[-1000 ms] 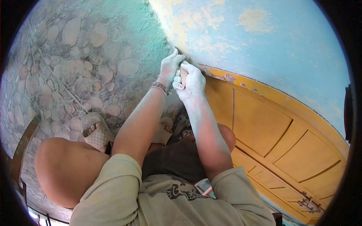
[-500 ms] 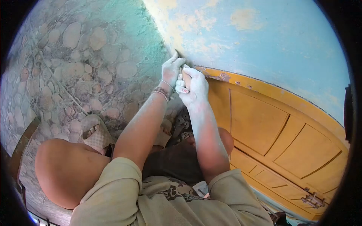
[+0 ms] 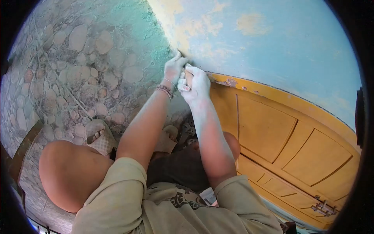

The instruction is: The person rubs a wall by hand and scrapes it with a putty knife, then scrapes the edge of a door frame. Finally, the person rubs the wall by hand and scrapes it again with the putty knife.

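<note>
My right hand (image 3: 199,85), coated in white powder, is closed around the tan handle (image 3: 189,78) of a small tool. The tool's working end is hidden at the wall's lower edge, so its exact kind does not show. Close beside it, my left hand (image 3: 173,70), also whitened, reaches to the tool's front end. One left finger points up along the wall corner while the others bend toward the tool; what they grip is hidden. Both hands are at the corner where the pale blue wall (image 3: 288,43) meets the yellow wooden frame (image 3: 257,89).
Yellow panelled door (image 3: 267,124) at right, with a metal latch (image 3: 324,208). The rough stone-studded surface (image 3: 78,76) at left turns green near the corner. My checkered sandal (image 3: 104,142) and bent knee (image 3: 64,171) are below. A brown bar (image 3: 26,146) stands at far left.
Both hands have shifted slightly left and up along the corner, with the tool still in my right hand. The view has tilted a little.
</note>
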Tool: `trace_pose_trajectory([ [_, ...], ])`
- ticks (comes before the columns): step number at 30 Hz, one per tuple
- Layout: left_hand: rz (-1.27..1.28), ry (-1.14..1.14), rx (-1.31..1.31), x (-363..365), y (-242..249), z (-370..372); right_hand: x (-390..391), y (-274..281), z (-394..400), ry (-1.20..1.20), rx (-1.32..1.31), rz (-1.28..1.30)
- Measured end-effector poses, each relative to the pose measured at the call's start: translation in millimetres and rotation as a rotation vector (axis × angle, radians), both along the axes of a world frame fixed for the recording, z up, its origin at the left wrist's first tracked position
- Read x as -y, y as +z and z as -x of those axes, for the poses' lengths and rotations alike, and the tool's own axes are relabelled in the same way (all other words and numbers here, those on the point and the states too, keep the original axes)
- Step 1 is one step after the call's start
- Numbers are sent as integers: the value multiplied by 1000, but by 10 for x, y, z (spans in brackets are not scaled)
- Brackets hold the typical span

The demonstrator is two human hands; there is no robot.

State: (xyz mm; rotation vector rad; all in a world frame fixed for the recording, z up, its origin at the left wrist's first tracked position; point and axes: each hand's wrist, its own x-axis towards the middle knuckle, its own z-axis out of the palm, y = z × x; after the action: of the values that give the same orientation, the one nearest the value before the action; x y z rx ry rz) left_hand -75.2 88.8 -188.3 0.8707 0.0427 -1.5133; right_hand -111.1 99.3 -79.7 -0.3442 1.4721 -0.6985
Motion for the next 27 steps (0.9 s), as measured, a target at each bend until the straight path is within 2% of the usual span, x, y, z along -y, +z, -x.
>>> trace_pose_trajectory([
  [1, -41, 19, -104, -11, 82, -43, 3, -27, -21, -2, 0, -2],
  [5, 6, -60, 34, -54, 96, -2, -48, 78, -23, -21, 4, 6],
  [9, 46, -78, -48, -20, 26, -43, -9, 2, -12, -21, 74, -10],
  [12, 39, 10, 108, -24, 23, 18, -36, 9, 36, -12, 112, -14],
  [13, 32, -25, 211, -46, 19, 40, -71, 45, 71, -4, 112, -15],
  [16, -14, -45, 146, -62, 49, 116, -95, 62, 106, 2, 112, -22],
  [17, 51, -59, 191, -58, 14, 84, -63, 14, 123, 9, 126, -21],
  [20, 3, -45, 80, -10, -40, 51, 0, -91, 189, -4, 188, -28],
  [24, 5, -53, 203, -82, 34, 131, -58, -2, 174, 17, 151, -19],
  [25, 7, -23, 323, -81, 39, 136, -64, -7, 195, 38, 153, -9],
  [27, -2, -90, 261, -80, 17, 79, -53, -67, 245, 44, 153, -18],
])
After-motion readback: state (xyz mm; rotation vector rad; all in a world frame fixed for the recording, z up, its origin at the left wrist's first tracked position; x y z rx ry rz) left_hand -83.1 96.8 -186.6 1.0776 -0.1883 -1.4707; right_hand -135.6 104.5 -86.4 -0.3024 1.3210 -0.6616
